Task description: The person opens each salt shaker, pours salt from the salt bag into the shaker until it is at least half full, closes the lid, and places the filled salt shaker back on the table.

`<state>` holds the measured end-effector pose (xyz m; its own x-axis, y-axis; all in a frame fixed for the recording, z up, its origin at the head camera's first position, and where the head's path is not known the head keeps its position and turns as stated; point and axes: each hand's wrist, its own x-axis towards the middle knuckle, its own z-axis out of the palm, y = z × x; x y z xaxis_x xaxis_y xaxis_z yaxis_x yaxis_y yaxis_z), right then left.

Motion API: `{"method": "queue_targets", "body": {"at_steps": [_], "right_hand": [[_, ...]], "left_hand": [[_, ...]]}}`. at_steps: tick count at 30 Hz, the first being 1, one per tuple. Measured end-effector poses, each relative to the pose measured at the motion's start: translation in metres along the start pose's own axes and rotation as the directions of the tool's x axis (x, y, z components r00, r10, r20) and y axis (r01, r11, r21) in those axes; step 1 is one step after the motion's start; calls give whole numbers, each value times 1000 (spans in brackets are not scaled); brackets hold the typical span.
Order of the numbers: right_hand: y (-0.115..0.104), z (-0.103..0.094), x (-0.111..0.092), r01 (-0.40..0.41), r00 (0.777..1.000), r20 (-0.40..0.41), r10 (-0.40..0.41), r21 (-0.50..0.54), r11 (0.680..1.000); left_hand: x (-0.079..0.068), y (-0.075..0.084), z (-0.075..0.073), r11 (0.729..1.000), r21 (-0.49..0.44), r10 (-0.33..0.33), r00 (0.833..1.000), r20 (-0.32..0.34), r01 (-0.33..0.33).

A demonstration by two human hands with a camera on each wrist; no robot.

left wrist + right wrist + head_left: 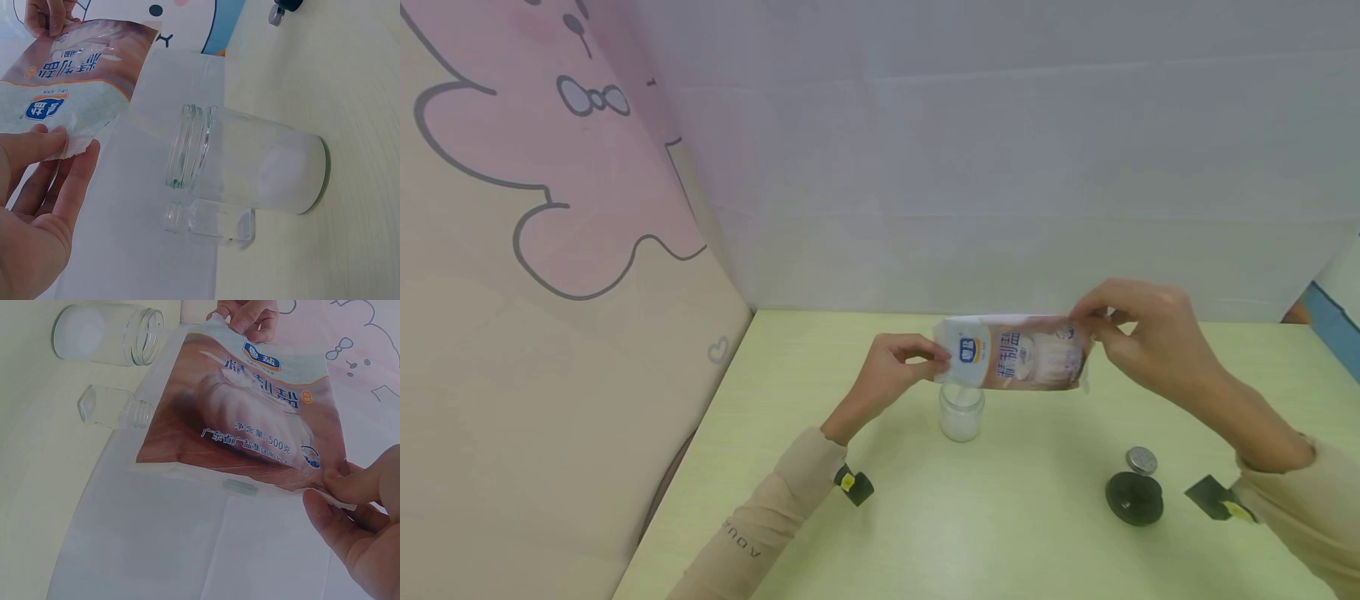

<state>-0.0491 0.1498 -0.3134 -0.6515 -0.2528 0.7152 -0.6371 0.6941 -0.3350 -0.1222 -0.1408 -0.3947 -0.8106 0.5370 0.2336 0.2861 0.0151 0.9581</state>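
A brown and pale-blue salt bag is stretched sideways above the table between both hands. My left hand pinches its pale end between thumb and fingers. At the brown end, my right hand pinches a corner, seen closely in the right wrist view. Below the bag's left part stands a glass jar, uncapped, with white salt in its bottom. A smaller clear glass bottle stands beside the jar, also uncapped; in the head view the bag and jar mostly hide it.
A round black lid lies on the pale table at the right, with a silver perforated cap just behind it. White cloth hangs behind the table, and a cloth with a pink cartoon hangs at the left.
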Motion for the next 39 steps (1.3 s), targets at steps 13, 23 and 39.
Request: {"method": "queue_targets", "body": {"at_steps": [13, 23, 39], "right_hand": [[2, 2, -1, 12, 1000, -23, -12, 13, 1000], [2, 2, -2, 8, 999, -31, -8, 4, 1000], [1, 1, -1, -1, 1000, -28, 2, 12, 1000]], "left_hand": [[1, 1, 1, 999, 17, -34, 999, -17, 35], [-5, 25, 5, 999, 22, -29, 1000, -10, 30], [-6, 27, 6, 999, 24, -42, 999, -14, 42]]}}
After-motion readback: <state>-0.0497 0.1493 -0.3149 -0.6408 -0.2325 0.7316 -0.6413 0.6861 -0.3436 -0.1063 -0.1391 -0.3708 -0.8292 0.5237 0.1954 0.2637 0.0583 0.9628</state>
